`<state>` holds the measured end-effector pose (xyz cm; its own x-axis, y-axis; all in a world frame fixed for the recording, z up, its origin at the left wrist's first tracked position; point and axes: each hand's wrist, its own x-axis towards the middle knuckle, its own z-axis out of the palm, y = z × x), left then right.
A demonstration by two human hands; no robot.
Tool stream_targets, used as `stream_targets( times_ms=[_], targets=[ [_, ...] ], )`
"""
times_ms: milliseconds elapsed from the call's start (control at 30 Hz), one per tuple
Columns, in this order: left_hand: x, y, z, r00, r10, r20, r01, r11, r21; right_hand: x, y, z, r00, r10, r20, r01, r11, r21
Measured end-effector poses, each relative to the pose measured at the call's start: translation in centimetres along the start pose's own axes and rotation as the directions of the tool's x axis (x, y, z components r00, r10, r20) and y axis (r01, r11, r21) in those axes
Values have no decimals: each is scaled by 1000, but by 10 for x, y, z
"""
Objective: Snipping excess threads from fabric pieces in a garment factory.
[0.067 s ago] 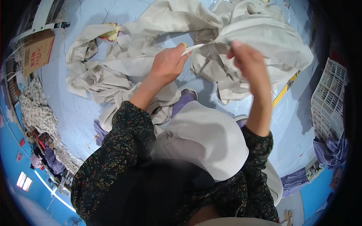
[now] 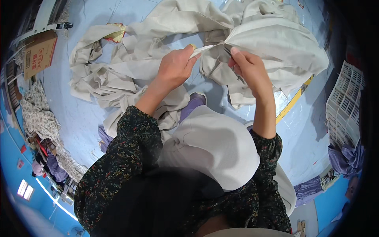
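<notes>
My left hand point(image 2: 175, 67) is closed, pinching a pale strip at the edge of the cream fabric point(image 2: 276, 35). The strip is drawn taut toward a gathered point in the cloth. Close to that point, my right hand point(image 2: 249, 70) is closed around small dark thread snips point(image 2: 227, 51). Their narrow tips lie beside the gathered point; whether they touch it I cannot tell. Most of the snips is hidden by my fingers. Beneath both hands the cloth lies in loose folds over the blue floor, spreading left and right.
A cardboard box point(image 2: 39, 53) stands at the far left, above a heap of patterned cloth point(image 2: 39, 114). On the right are a white plastic crate point(image 2: 345, 102) and purple fabric point(image 2: 347, 160). A yellow line point(image 2: 294, 100) crosses the blue floor point(image 2: 300, 138).
My right hand has moved left and slightly toward me, bringing the snips' tips to the gathered point. The left hand keeps its hold in the same place.
</notes>
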<state>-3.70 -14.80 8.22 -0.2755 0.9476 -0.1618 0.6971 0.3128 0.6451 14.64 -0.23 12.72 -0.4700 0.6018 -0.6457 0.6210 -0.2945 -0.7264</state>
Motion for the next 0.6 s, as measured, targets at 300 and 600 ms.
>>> stream_targets(
  times_ms=[300, 600],
  targets=[
    [-6, 7, -1, 999, -10, -42, 7, 998, -60, 23, 6, 21, 992, -9, 125, -27, 958, 284],
    [-10, 13, 1, 986, 98, -134, -113, 988, -103, 10, -15, 50, 976, -148, 161, 66, 901, 429]
  ],
)
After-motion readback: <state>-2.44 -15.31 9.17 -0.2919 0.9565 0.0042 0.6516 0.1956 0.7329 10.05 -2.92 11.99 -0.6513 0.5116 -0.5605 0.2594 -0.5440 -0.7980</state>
